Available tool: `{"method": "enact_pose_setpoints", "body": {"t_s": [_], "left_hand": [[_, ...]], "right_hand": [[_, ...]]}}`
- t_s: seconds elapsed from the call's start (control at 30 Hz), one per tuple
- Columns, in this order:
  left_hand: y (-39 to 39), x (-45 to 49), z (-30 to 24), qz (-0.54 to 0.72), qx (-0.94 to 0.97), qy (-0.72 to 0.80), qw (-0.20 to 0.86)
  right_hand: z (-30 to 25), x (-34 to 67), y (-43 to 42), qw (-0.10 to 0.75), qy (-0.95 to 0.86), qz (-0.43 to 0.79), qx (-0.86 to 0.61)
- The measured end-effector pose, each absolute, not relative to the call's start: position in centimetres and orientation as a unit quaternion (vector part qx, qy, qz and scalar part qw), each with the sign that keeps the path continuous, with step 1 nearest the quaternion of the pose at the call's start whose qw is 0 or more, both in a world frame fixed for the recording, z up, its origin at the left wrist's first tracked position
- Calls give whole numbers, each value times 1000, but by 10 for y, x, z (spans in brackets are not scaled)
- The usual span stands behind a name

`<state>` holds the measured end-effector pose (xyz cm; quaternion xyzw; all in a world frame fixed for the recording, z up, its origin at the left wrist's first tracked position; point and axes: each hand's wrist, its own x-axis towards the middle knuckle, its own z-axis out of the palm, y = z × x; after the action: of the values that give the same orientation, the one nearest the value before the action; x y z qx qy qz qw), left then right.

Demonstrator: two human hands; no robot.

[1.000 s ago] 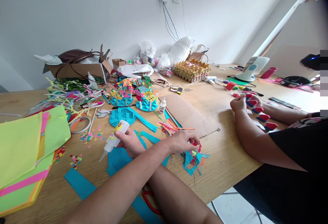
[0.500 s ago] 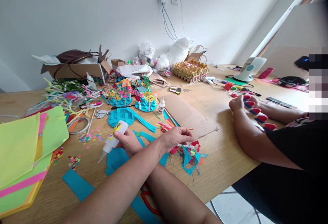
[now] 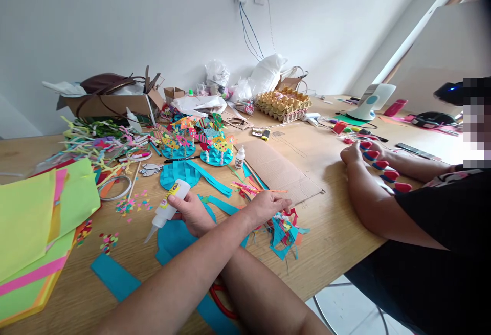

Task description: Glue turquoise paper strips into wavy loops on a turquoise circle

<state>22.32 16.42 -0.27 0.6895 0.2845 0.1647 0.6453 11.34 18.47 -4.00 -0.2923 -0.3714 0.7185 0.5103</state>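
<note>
My forearms cross, the left one on top. My right hand [image 3: 194, 213], at the left, grips a clear glue bottle [image 3: 169, 203] with a yellow label, its nozzle tilted down to the left. My left hand [image 3: 270, 205] reaches right to a heap of paper scraps [image 3: 286, 232] in blue, red and orange; its fingers are pressed together, and what they pinch is hidden. Blue cut pieces [image 3: 174, 240] lie beneath my right hand. Red-handled scissors [image 3: 221, 302] are partly covered by my right forearm. Behind sit blue round bases [image 3: 217, 158] bearing paper fish.
A cardboard sheet [image 3: 282, 171] and a small white bottle [image 3: 240, 157] lie beyond my hands. Coloured sheets [image 3: 26, 222] are stacked at the left. Egg trays [image 3: 284, 104] stand at the back. At the right, a co-worker's hands [image 3: 355, 156] hold a red-and-blue strip [image 3: 381, 165].
My left hand has lowered its fingers towards the scrap heap, and an orange strip shows just beyond it. My right hand keeps the glue bottle in the same pose. The view has shifted slightly.
</note>
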Motion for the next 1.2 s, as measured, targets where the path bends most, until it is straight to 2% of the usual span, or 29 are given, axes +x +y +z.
{"method": "enact_pose_setpoints", "body": {"t_s": [0.2, 0.33, 0.47, 0.77, 0.93, 1.07, 1.2], "left_hand": [[152, 233, -8, 147, 873, 235, 401], [145, 229, -11, 126, 910, 211, 335], [152, 221, -6, 120, 895, 221, 368], [163, 203, 2, 111, 735, 209, 636], [158, 202, 6, 146, 645, 219, 717], [138, 195, 26, 219, 665, 227, 677], [101, 151, 60, 256, 798, 198, 509]], "right_hand": [[-45, 113, 186, 516, -376, 714, -287], [-46, 114, 187, 520, -371, 711, -294], [-42, 114, 185, 515, -372, 717, -286], [-38, 113, 185, 502, -367, 720, -307], [-38, 113, 184, 505, -364, 718, -312], [-40, 114, 184, 510, -374, 713, -302], [-40, 118, 187, 541, -356, 686, -332]]}}
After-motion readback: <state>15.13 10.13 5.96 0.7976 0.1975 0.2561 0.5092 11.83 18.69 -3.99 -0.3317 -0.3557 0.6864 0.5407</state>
